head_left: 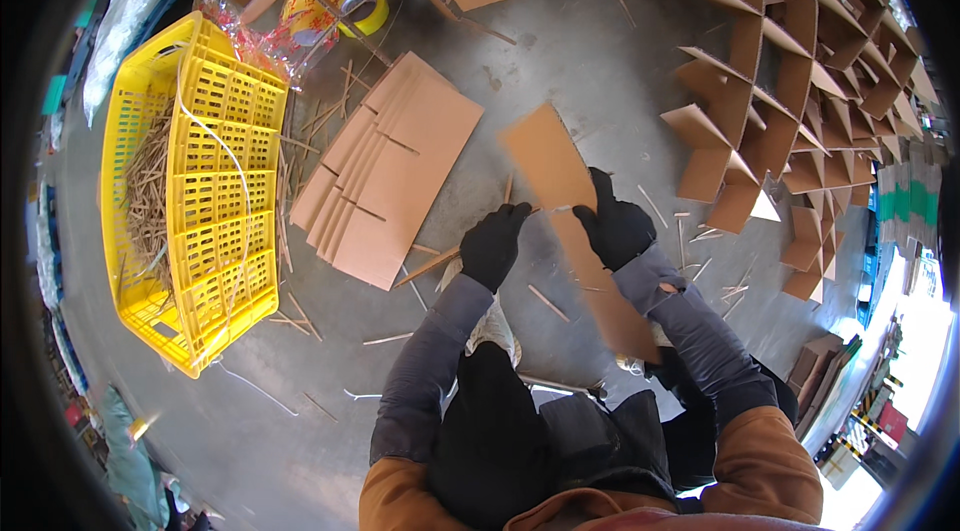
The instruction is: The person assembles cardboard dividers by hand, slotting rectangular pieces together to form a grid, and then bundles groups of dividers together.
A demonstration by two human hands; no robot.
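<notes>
In black gloves, both my hands are over the floor in front of me. My right hand [618,229] grips a long brown cardboard strip [545,153] by its right edge, thumb on top. The strip is tilted, one end away from me and the other near my knees, with slots cut across it. My left hand [493,243] is pinched closed beside the strip's left edge, level with a slot; what is between its fingertips is too small to make out. Left of it lies a fanned stack of slotted cardboard sheets [405,166].
A yellow plastic crate [180,331] holding thin cardboard offcuts stands at the left. Yellow tape [365,11] and a roll of printed film [312,1] lie behind it. Interlocked cardboard dividers [770,81] pile up at the right. Narrow offcuts [548,302] litter the grey floor.
</notes>
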